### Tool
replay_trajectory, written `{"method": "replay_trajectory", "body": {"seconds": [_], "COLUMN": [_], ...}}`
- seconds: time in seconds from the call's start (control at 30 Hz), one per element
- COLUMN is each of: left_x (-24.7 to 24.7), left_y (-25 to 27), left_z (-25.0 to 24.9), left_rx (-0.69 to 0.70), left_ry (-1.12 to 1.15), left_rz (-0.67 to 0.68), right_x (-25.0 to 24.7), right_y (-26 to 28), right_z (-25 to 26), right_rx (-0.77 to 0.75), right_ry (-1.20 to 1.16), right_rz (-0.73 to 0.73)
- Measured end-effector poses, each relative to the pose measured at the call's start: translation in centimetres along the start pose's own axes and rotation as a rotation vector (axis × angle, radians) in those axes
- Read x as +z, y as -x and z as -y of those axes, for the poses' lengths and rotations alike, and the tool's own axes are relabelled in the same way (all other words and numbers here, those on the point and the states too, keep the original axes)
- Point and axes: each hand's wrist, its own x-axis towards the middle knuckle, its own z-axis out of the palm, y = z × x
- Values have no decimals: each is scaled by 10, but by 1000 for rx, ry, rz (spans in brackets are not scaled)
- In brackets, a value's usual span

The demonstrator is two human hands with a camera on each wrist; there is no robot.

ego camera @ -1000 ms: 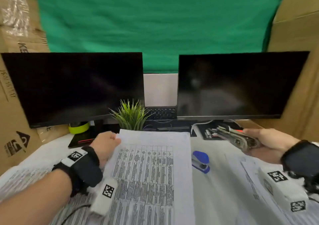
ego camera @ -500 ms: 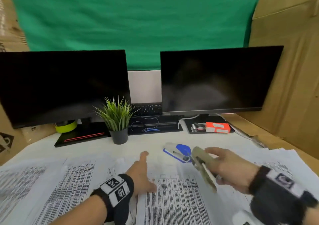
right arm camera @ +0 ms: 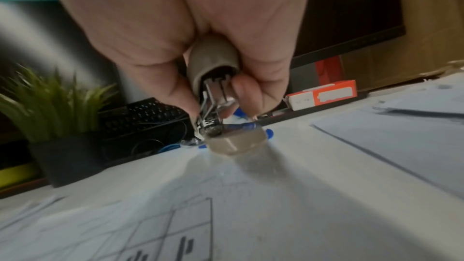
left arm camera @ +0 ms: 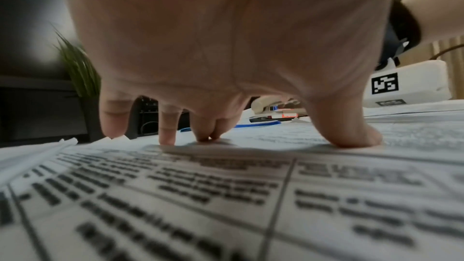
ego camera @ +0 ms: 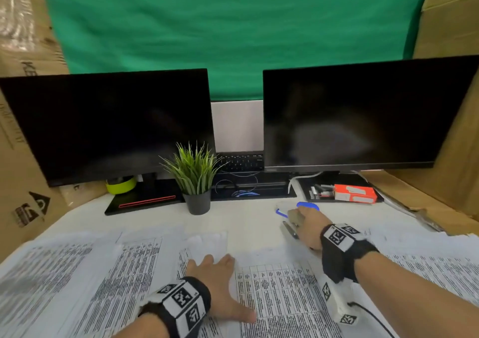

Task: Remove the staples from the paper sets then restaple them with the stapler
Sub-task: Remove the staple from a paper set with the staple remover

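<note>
Since the frame half a second back, the right hand has carried the beige stapler away from the middle of the desk and toward the back, and the left hand has flattened onto the printed sheets.

Nearest the person, printed paper sets covered in tables of text lie spread across the white desk, overlapping one another from the left edge to the right. On the middle set rests the left hand, palm down, fingers straight and spread, their fingertips and the thumb pressing the top sheet; it grasps nothing.

Beyond it and to the right, the right hand is curled round the beige stapler, thumb on one side and fingers on the other, with the stapler's metal mouth pointing down, close above the desk. Just behind that hand lies a blue stapler, partly hidden by it.

Farther back stands a small potted plant in a dark pot. To its right, on a black tray, an orange and white box lies under the right monitor. Behind the plant sits a black keyboard, between the right monitor and the left monitor. A green cloth hangs at the very back, with cardboard at both sides.
</note>
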Motion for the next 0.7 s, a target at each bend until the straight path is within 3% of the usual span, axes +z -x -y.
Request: {"method": "replay_trajectory", "body": {"seconds": [0.1, 0.17, 0.27, 0.47, 0.7], "left_x": [1, 2, 5, 7, 4], "left_y": [0, -1, -4, -9, -7], "left_z": [2, 3, 4, 7, 7], "left_rx": [-1, -2, 7, 22, 16], "left_ry": [5, -5, 3, -36, -39], "left_rz": [-13, -8, 3, 16, 14], "right_x": [-2, 7, 34, 65, 82], "right_y": [25, 47, 64, 58, 50], "right_z": [15, 30, 47, 63, 86], "right_rx": [-86, -209, -265, -223, -35], "right_ry": [-105, -52, 36, 91, -27], "right_rz": [-16, 61, 171, 177, 166]}}
